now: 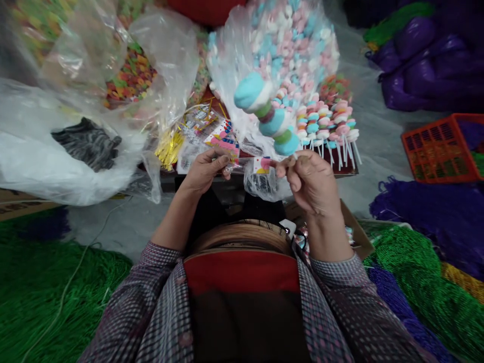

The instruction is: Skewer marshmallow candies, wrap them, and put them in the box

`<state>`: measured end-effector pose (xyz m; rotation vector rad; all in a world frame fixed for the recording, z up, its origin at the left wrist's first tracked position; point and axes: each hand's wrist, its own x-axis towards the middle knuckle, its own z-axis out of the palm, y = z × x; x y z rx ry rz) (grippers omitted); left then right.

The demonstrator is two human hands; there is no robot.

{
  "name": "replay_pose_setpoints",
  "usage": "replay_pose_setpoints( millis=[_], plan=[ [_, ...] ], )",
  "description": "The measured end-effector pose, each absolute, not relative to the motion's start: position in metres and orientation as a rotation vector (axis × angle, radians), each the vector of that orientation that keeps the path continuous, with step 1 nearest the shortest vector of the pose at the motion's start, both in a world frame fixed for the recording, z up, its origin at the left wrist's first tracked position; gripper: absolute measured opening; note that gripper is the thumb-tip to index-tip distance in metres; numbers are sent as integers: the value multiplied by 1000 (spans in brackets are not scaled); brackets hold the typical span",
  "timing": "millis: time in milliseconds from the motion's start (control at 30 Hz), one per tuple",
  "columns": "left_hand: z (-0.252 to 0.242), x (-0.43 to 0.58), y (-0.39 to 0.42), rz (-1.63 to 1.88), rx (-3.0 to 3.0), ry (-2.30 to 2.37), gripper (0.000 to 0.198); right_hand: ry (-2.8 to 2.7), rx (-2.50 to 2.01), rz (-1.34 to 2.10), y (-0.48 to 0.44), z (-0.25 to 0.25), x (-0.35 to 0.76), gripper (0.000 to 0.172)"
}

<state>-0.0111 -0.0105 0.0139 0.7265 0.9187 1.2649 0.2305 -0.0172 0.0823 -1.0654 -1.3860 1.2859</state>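
Observation:
My right hand [315,181] is closed on the stick of a marshmallow skewer [275,122], tilted up to the left, its blue, white and green pieces slightly blurred. Between my hands hangs a clear plastic bag [261,165] with a pink and yellow print. My left hand [207,170] pinches the bag's left end, and a finger of my right hand is close to its other end. Beyond my left hand lie printed packaging bags [223,138] and gold twist ties [170,148]. More marshmallow skewers [323,121] lie in rows past my right hand, white sticks toward me.
Large clear bags of marshmallows [295,35] and colourful gummy rings [130,75] stand at the back. An orange crate [442,148] is on the right. Green strands [56,287] cover the floor at left; a cardboard box [357,232] sits below my right arm.

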Motion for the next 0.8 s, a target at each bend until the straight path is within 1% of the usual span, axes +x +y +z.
replay_pose_setpoints(
  millis=[100, 267, 333, 400, 500, 633, 800],
  plan=[
    [15, -8, -12, 1265, 813, 918, 27, -1346, -1033, 1347, -19, 77, 222, 47],
    [12, 2, -10, 1298, 963, 997, 30, -1359, -903, 1557, -21, 65, 203, 45],
    [12, 1, -9, 1336, 918, 1027, 31, -1333, -885, 1517, -18, 63, 204, 45],
    [15, -1, -7, 1397, 771, 1011, 34, -1305, -900, 1408, -13, 65, 212, 44],
    [23, -7, -7, 1464, 465, 905, 37, -1282, -903, 1336, -10, 71, 229, 36],
    [31, -9, -10, 1432, 211, 733, 32, -1293, -956, 1380, -22, 74, 246, 26],
    [31, -9, -11, 1397, 169, 701, 28, -1320, -1080, 1296, -35, 68, 262, 23]
  ],
)
